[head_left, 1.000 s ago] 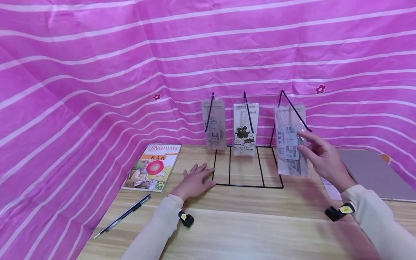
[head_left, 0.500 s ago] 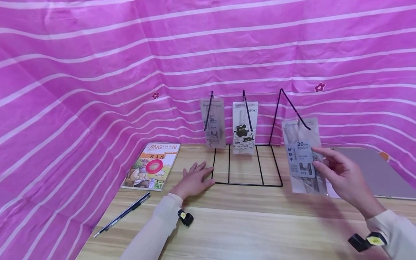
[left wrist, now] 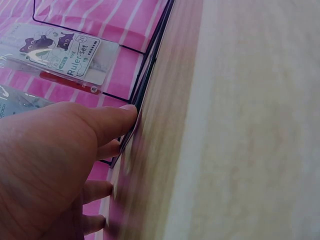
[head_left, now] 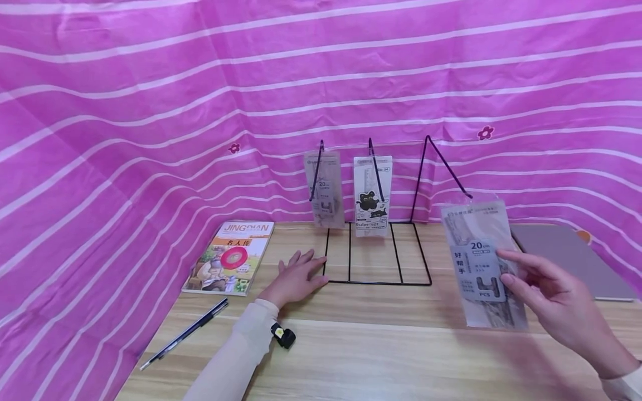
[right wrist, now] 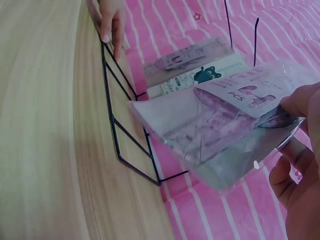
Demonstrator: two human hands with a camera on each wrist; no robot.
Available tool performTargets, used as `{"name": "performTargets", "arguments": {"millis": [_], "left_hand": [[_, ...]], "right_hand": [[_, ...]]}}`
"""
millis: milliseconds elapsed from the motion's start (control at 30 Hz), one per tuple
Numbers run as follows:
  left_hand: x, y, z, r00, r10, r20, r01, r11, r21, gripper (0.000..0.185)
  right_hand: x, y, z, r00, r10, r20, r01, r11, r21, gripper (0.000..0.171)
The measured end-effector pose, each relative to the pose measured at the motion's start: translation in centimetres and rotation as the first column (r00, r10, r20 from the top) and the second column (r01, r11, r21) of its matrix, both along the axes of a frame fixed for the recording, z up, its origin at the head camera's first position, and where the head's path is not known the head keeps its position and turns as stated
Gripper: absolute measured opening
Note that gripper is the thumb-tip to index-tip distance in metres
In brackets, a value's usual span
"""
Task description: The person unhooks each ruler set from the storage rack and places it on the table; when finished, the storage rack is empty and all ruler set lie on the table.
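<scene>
My right hand [head_left: 564,306] pinches a clear ruler-set packet [head_left: 484,267] by its right edge, between thumb and fingers. The packet hangs tilted, its top at the tip of the right hook of a black wire display rack [head_left: 376,283]; whether it is still on the hook I cannot tell. From the other two hooks hang a greyish ruler packet [head_left: 325,195] and a white ruler-set packet [head_left: 371,197] with black cats. My left hand [head_left: 296,278] lies on the table with spread fingers, its thumb [left wrist: 120,120] touching the rack's base at the front left corner.
On the left lies a magazine [head_left: 210,267] with a pink ring [head_left: 233,258] on it, and in front of it a dark pen [head_left: 185,333]. A flat grey laptop-like slab [head_left: 567,256] lies at the right. Pink striped cloth [head_left: 281,67] hangs behind the wooden table [head_left: 361,356].
My right hand has drawn the packet forward, down and to the right, along the right hook to its tip. The left hand has kept its place on the rack.
</scene>
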State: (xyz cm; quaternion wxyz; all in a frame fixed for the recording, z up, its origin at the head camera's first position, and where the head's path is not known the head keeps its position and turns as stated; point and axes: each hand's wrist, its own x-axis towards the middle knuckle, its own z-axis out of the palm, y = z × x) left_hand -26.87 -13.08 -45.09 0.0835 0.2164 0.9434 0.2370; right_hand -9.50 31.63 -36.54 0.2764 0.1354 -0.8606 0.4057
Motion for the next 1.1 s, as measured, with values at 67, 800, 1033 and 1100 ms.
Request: {"name": "performTargets", "arguments": {"millis": [67,800,1033,1100], "left_hand": [[0.0,0.0,0.0,1.0,0.002,0.0,-0.002,1.0,0.0,0.062],[0.0,0.0,0.0,1.0,-0.005,0.002,0.005,1.0,0.001,0.061],[-0.1,0.0,-0.1,1.0,-0.004,0.003,0.004,1.0,-0.004,0.061],[-0.1,-0.1,-0.1,1.0,-0.001,0.002,0.001,1.0,-0.006,0.061]], "right_hand": [[0.7,0.0,0.1,1.0,-0.007,0.001,0.007,1.0,0.008,0.049],[-0.6,4.0,-2.9,0.978,-0.077,0.191,0.071,0.997,0.038,0.051],[-3.3,4.1,-3.4,0.927,-0.136,0.349,0.082,0.983,0.166,0.052],[-4.2,3.9,-3.4,0.902,-0.142,0.407,0.064,0.978,0.199,0.053]]}}
